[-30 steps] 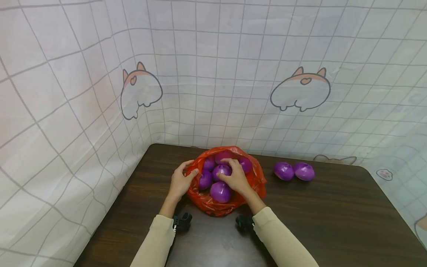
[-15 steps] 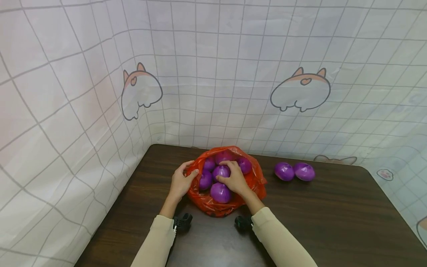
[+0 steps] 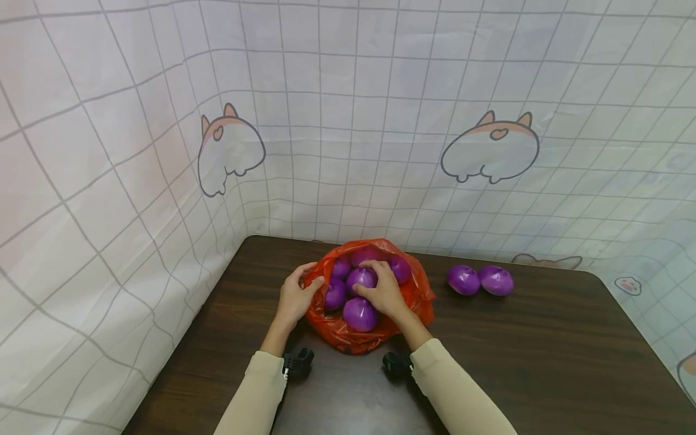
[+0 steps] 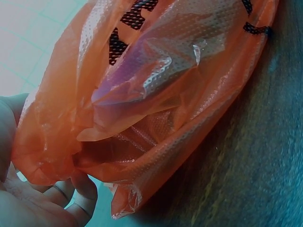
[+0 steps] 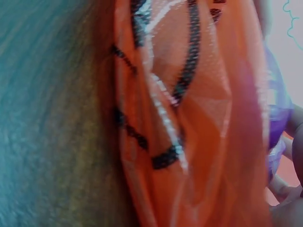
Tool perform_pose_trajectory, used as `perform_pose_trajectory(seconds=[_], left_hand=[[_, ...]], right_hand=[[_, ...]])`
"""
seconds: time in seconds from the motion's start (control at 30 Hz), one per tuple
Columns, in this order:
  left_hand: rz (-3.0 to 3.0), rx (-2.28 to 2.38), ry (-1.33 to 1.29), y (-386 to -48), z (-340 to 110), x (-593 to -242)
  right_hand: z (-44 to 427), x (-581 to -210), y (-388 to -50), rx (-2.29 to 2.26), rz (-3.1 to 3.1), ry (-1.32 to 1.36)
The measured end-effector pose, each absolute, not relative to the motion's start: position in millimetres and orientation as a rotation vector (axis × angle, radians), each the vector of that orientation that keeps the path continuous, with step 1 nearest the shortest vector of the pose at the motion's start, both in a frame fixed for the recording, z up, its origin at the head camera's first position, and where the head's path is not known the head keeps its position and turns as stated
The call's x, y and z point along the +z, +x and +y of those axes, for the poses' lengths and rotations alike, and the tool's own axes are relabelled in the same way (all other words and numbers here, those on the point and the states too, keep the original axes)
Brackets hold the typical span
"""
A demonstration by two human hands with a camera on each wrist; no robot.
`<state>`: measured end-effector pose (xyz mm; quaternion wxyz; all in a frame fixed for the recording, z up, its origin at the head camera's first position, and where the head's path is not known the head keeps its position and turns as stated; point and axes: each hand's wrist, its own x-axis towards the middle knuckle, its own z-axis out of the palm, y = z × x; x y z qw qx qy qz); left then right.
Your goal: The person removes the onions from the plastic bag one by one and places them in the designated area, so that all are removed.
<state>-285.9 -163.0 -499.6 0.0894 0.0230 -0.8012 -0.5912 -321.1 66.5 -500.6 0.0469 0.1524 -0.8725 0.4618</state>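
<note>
The left hand (image 3: 296,297) holds the left rim of the red bag (image 3: 353,343), fingers outside, thumb over the edge. The right hand (image 3: 387,293), thumb and fingers curved partway round, grips a purple ball (image 3: 359,278) inside the bag, among others. Both forearms (image 3: 462,389) slant inward over the tabletop (image 3: 544,350); two more balls (image 3: 463,280) lie right of the bag.

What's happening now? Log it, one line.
left hand: grips red bag | right hand: holds purple ball inside bag | outside: two purple balls on table
</note>
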Motion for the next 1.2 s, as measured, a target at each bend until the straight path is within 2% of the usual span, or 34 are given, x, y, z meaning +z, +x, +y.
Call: perform_pose_trajectory(seconds=[0.63,0.87,1.2], left_hand=[[-2.402,-1.735,0.049,-285.9,-164.2,-500.7],[-2.403,-1.737,0.054,-285.3,-163.7,-499.6],[-2.393,-1.754,0.062,-284.4,-162.3,-497.9]], right_hand=[[85.2,-460.6,-304.0,1.462,-2.541,0.503],[99.1,-438.4,-294.4,1.497,-2.439,0.583],[129.0,-423.8,-284.0,1.476,-2.378,0.547]])
